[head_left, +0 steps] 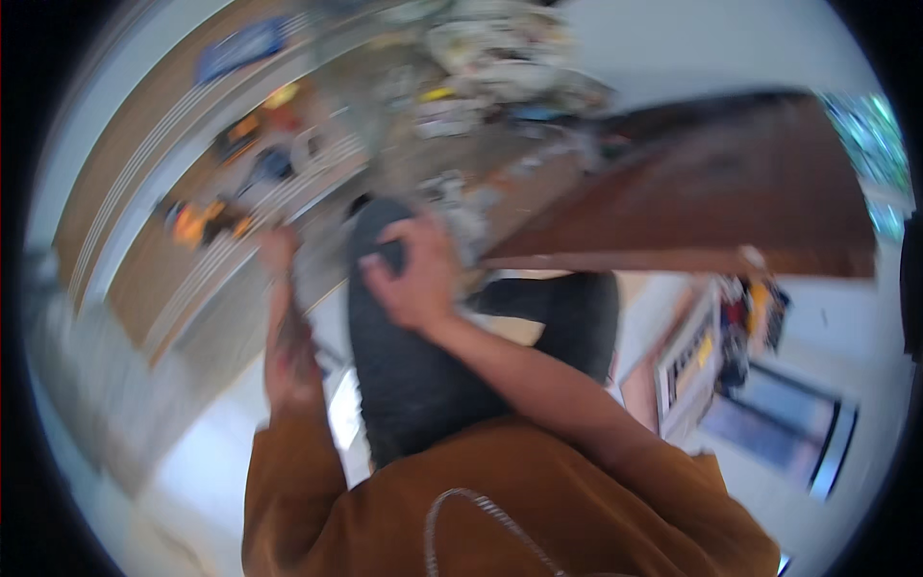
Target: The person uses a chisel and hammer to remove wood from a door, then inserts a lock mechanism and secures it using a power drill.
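Observation:
My right hand is over my left knee, in dark trousers. Its thumb and fingers curl around a small dark thing, too blurred to name. My left arm reaches forward on the left, and my left hand is at the striped edge of a wooden step. Motion smears its fingers, so I cannot tell whether it holds anything. Close to it on the step lies an orange and black item.
Further along the steps are a blue packet and several small blurred items. A cluttered heap of pale bags stands ahead. A large brown panel juts in from the right, above a shelf with a white frame.

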The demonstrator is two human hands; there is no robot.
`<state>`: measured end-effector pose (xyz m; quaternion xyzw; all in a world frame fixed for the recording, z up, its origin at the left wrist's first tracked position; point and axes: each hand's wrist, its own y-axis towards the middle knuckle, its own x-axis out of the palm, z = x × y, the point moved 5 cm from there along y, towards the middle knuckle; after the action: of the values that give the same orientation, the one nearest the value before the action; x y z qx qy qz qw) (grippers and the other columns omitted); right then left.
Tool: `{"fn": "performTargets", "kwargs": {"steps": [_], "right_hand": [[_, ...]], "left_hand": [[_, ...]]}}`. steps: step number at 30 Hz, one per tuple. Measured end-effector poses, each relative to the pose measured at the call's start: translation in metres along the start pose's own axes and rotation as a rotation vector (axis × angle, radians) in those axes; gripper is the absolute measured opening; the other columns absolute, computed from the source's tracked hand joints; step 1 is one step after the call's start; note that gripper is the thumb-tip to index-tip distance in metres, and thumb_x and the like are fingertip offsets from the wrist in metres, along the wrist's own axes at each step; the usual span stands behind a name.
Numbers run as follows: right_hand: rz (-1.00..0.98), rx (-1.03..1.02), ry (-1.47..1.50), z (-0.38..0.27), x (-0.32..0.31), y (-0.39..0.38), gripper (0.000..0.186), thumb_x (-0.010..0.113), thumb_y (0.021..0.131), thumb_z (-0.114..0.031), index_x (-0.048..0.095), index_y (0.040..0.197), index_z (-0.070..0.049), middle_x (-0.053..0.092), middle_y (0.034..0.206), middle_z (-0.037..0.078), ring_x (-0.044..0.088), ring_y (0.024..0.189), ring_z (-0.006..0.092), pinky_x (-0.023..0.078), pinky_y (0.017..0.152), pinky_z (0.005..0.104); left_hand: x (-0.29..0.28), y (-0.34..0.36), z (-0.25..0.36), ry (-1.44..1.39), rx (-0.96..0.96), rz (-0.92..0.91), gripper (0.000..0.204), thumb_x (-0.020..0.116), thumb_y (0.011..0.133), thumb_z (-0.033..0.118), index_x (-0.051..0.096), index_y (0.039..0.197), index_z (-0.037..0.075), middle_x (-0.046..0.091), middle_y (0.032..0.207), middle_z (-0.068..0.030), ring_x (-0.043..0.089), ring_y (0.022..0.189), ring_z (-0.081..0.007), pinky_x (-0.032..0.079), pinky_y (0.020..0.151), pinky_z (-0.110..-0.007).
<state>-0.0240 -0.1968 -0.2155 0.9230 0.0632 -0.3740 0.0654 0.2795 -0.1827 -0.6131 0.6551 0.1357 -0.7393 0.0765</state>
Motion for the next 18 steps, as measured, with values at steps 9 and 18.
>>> {"fn": "performTargets", "kwargs": {"steps": [9, 18], "right_hand": [[-0.018, -0.054, 0.236, 0.033, -0.026, -0.019, 0.021, 0.064, 0.092, -0.017, 0.064, 0.112, -0.012, 0.052, 0.137, 0.022, 0.050, 0.128, 0.0416, 0.042, 0.106, 0.0464], [0.082, 0.301, -0.534, 0.177, -0.229, -0.143, 0.055, 0.076, 0.076, -0.030, 0.063, 0.126, -0.012, 0.047, 0.144, 0.021, 0.040, 0.136, 0.0400, 0.029, 0.107, 0.0595]], "left_hand": [[-0.422, -0.093, 0.226, -1.421, 0.025, 0.239, 0.018, 0.063, 0.099, 0.012, 0.054, 0.112, 0.004, 0.059, 0.090, -0.0002, 0.053, 0.076, -0.0076, 0.045, 0.063, -0.024], [-0.392, -0.146, 0.291, -1.572, 0.139, -0.128, 0.018, 0.060, 0.099, 0.008, 0.049, 0.112, 0.002, 0.057, 0.091, -0.0026, 0.055, 0.075, -0.0083, 0.048, 0.065, -0.023]]}}
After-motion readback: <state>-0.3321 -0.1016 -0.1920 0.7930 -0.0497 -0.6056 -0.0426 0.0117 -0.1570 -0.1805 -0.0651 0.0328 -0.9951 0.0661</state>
